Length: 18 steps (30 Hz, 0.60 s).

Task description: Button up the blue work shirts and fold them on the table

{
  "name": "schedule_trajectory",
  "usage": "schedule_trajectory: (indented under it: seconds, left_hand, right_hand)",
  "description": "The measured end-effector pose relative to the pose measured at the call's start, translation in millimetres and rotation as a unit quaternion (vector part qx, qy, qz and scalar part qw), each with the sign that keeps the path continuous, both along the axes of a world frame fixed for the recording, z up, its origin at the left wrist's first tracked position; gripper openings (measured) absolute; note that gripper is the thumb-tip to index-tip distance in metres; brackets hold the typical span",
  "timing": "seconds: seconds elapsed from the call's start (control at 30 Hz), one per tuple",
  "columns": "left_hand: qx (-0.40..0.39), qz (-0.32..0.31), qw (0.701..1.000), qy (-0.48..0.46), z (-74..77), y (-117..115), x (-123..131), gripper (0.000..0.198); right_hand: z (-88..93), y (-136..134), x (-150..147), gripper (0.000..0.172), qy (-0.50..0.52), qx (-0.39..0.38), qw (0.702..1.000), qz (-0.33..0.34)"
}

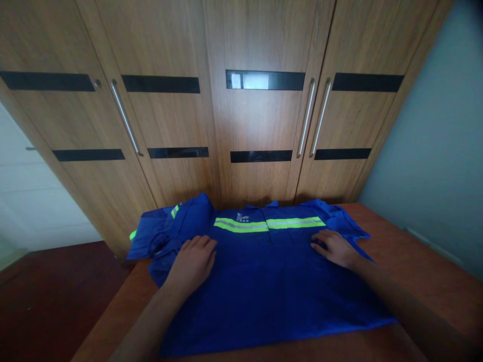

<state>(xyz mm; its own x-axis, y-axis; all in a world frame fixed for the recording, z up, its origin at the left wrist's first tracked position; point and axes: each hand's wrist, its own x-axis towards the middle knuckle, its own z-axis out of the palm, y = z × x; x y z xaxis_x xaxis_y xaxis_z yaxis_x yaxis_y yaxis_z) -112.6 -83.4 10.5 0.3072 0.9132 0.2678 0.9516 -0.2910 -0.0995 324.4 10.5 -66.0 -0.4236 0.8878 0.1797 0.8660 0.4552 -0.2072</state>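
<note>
Spread beneath both hands and across the gap between them: a royal-blue work jacket (264, 281), front side up, smooth over the body, rumpled at the sleeves. Left hand (194, 261) palm down over one side of the jacket, fingers together and slightly bent; right hand (335, 247) over the opposite side, fingers curled, thumb close to forefinger in a narrow grip. Cannot tell, for either hand, between pinching the cloth and merely lying on it.

Just ahead of the gap between the hands, two fluorescent yellow-green reflective strips (241, 225) with silvery-grey centres, nearly end to end across the chest. Just past the strip nearer the left hand, a small white logo (242, 218), lettering too blurred to read. Outward from the left hand, a bunched sleeve (151, 239) with its own short bright band (175, 211); beyond the right hand, the other sleeve (345, 221), creased. On the near side of both hands, a straight hem (283, 338) in shadow.

Under the jacket, a reddish-brown tabletop (392, 251), visible to the right of the right hand. Farther ahead of both hands, a wood-grain wardrobe (256, 30) with black inlays (260, 157) and silvery bar handles (126, 118). Well right of the right hand, a pale blue-grey wall (445, 151); well left of the left hand, a dark red floor (56, 291).
</note>
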Motion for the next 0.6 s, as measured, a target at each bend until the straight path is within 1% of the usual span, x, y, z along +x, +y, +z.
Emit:
schedule_trajectory:
  seconds: [0.1,0.17,0.23,0.33,0.43,0.47,0.5,0.57,0.6]
  left_hand:
    - [-0.069,-0.062,0.995,-0.022,-12.4,-5.0,22.8,0.034]
    - [-0.102,-0.084,0.991,-0.038,-18.6,-8.2,37.2,0.048]
    - [-0.126,-0.092,0.987,-0.050,-22.1,-11.4,50.6,0.062]
    - [-0.133,-0.101,0.984,-0.064,-22.7,-16.6,68.4,0.080]
    - [-0.101,-0.130,0.983,-0.079,-19.0,-24.6,83.7,0.091]
    - [-0.090,-0.148,0.982,-0.079,-17.2,-28.3,88.1,0.091]
    - [-0.085,-0.173,0.978,-0.076,-15.4,-32.9,92.1,0.087]
    - [-0.092,-0.225,0.968,-0.058,-12.7,-44.3,98.7,0.067]
    - [-0.097,-0.242,0.964,-0.047,-12.5,-51.0,101.1,0.056]
  right_hand:
    - [15.3,-6.4,-17.5,0.035,-0.015,-0.045,0.999,0.011]
    - [27.6,-12.7,-27.2,0.027,-0.019,-0.079,0.996,0.027]
    - [44.6,-25.6,-36.7,0.021,-0.002,-0.102,0.992,0.069]
    - [76.5,-62.8,-51.9,0.026,0.058,-0.125,0.979,0.148]
    - [103.3,-114.6,-64.1,0.032,0.094,-0.147,0.967,0.187]
    - [108.7,-131.1,-66.2,0.033,0.099,-0.159,0.963,0.193]
    - [111.9,-145.5,-67.1,0.035,0.097,-0.175,0.960,0.194]
    - [112.5,-164.2,-65.8,0.033,0.081,-0.230,0.951,0.188]
    - [110.3,-167.8,-64.4,0.030,0.071,-0.268,0.942,0.188]
